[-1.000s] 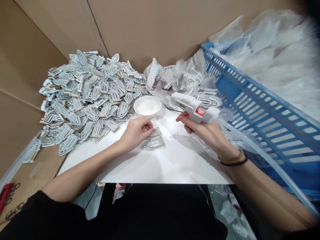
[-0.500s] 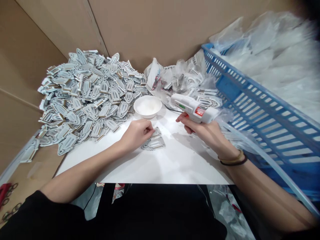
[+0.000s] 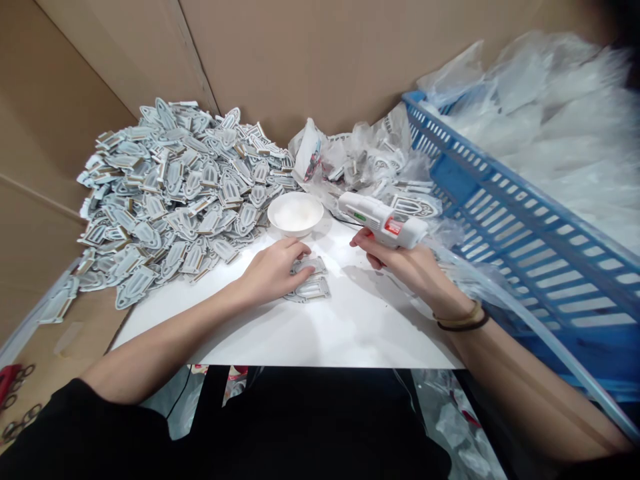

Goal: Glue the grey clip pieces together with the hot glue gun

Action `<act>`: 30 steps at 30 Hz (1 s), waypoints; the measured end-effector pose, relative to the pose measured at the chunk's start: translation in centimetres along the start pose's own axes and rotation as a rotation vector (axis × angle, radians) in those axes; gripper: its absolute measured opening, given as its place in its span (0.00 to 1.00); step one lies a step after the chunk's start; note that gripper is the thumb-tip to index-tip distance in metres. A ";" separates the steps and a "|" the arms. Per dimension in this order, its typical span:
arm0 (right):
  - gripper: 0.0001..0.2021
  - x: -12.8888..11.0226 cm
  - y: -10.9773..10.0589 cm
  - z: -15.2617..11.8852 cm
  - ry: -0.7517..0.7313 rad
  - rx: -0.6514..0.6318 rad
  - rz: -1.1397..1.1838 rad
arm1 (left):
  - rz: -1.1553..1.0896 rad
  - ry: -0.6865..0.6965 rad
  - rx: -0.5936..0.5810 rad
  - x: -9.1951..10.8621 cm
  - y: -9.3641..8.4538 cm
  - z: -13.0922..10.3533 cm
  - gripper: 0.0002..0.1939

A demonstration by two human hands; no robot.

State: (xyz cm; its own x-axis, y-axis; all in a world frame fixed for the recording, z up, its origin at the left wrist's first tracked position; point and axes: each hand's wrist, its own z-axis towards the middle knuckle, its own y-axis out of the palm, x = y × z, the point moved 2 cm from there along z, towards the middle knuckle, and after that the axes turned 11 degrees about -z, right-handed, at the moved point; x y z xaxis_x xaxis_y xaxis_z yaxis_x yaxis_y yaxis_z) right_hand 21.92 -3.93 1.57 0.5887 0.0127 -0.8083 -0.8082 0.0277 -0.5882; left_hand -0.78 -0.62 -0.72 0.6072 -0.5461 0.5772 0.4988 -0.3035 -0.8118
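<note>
A white hot glue gun (image 3: 375, 217) with a clear glue stick trailing from its back is held in my right hand (image 3: 400, 260). Its nozzle end points left above the white tabletop. My left hand (image 3: 274, 272) rests at the table's middle, thumb and fingers apart. Beneath its fingertips lie flat grey cut-out pieces (image 3: 316, 288) with pointed outlines and slots, one behind the other and partly hidden by the hand. Just behind them stands a white bowl (image 3: 295, 213) with whitish contents I cannot make out.
A large heap of similar grey pieces (image 3: 180, 193) covers the back left. Crumpled clear plastic bags (image 3: 370, 157), some with pieces inside, lie at the back. On the right a blue crate (image 3: 530, 233) holds many clear bags. Cardboard walls (image 3: 300, 60) close off the back and left.
My left thumb and fingers have parted from a pinch and lowered over the grey pieces. The glue gun has shifted slightly left and down in my right hand.
</note>
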 end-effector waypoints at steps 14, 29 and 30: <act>0.10 0.2 0.0 0.2 0.006 0.013 0.000 | -1.115 -0.252 0.057 0.3 0.7 0.0 0.14; 0.10 0.8 0.2 0.4 -0.019 0.012 0.021 | -1.607 -0.444 0.107 1.9 1.2 0.0 0.05; 0.11 0.8 0.2 0.3 -0.017 0.013 0.023 | -1.608 -0.443 0.119 1.9 1.3 0.0 0.04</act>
State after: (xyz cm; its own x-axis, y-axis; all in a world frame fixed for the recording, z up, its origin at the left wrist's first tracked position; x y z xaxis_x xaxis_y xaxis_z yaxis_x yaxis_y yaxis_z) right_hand 22.25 -3.57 0.80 0.5701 0.0300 -0.8211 -0.8215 0.0400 -0.5689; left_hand 1.03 -2.02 -0.64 -0.4292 0.4959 0.7549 0.7736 -0.2295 0.5906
